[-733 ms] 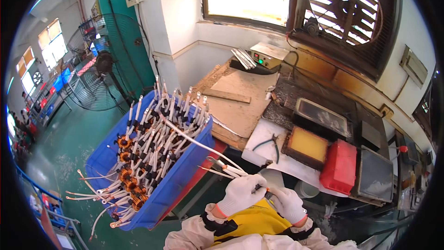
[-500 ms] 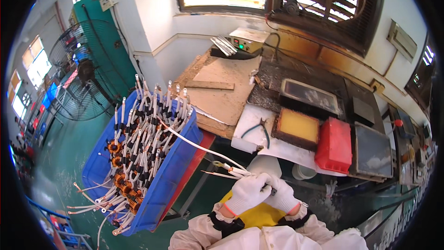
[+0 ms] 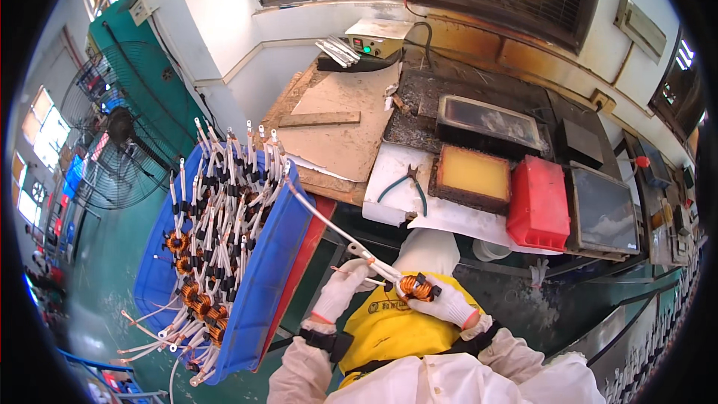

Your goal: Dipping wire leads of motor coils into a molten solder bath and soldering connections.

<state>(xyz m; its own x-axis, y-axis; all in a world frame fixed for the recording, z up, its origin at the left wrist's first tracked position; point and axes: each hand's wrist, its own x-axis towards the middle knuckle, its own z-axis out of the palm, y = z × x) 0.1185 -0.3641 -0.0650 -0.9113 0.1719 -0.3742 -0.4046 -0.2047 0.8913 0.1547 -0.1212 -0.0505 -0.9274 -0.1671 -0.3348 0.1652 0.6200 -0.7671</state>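
A copper-wound toroidal coil with black clips rests in my white-gloved right hand, whose fingers curl around its side, above the yellow apron. White sleeved leads run from the coil up and to the left, one of them long and reaching the blue bin. Further left, the fingers of my gloved left hand pinch a short white lead near its bare end. Left of my hands stands the blue bin, heaped with similar coils and upright white leads with metal lugs.
On the bench ahead lie green-handled pliers, a yellow-filled square tray, a red plastic bin and a glass-topped box. A control box with a green light sits at the back. A large fan stands far left.
My hands have moved apart, the left one shifting left to a lead. The coil, hidden before, now shows in my right hand. The view has shifted slightly.
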